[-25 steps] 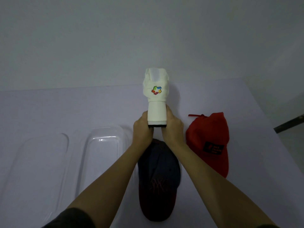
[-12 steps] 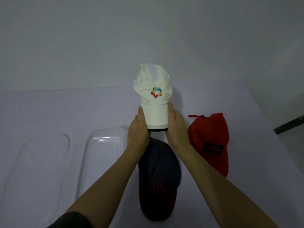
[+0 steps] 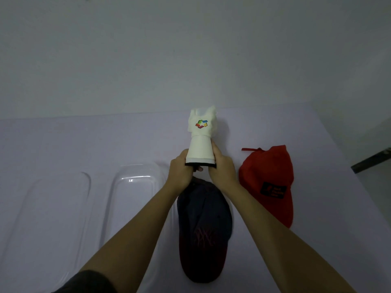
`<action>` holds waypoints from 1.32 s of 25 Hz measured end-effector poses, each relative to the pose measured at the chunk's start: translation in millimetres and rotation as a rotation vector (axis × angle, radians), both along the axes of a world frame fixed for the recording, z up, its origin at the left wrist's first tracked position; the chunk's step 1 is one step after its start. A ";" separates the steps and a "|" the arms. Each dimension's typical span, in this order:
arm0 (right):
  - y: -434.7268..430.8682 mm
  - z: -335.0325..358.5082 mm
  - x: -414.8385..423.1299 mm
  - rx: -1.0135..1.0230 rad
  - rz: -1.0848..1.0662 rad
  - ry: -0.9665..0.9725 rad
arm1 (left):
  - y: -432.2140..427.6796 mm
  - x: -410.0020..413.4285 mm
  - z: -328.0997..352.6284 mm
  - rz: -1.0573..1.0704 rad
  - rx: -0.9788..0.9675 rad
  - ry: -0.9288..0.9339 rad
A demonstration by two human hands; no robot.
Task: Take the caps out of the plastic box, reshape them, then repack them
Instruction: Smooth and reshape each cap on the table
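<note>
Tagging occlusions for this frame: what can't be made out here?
Head view only.
- Left hand and right hand: most fingers, hidden behind the brim of the white cap they grip.
- Dark cap: far end, hidden under both hands.
- Red cap: patch text, too small and dim.
- Clear plastic box: near end, crossed by the left forearm.

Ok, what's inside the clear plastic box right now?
No cap shows inside the clear plastic box; just the table seen through its bottom. The left forearm covers its near right part, so that corner cannot be checked.
</note>
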State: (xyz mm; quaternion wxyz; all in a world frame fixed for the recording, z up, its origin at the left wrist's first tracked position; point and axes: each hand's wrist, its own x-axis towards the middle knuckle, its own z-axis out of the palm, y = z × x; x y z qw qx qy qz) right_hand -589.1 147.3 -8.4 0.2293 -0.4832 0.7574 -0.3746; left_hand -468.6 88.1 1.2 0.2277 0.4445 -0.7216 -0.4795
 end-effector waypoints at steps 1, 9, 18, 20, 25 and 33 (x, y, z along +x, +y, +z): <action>0.6 -4.3 -2.9 -0.029 0.003 0.044 | -0.3 0.0 -3.4 0.009 -0.083 -0.036; -3.4 -26.2 -28.8 -0.014 0.127 0.302 | -21.3 -0.1 -8.3 -0.024 0.209 0.173; -0.2 -68.9 -36.4 0.218 0.245 0.350 | -44.0 -11.3 -44.0 0.049 0.408 -0.078; 0.1 -74.0 -37.0 0.296 0.256 0.344 | -44.1 -14.8 -46.7 0.036 0.397 -0.133; -2.2 -83.6 -34.4 0.358 0.257 0.314 | -40.7 -20.3 -58.8 0.080 0.341 -0.262; 24.0 -30.0 -44.3 0.106 0.097 0.210 | -15.4 -38.9 12.0 0.089 0.057 -0.200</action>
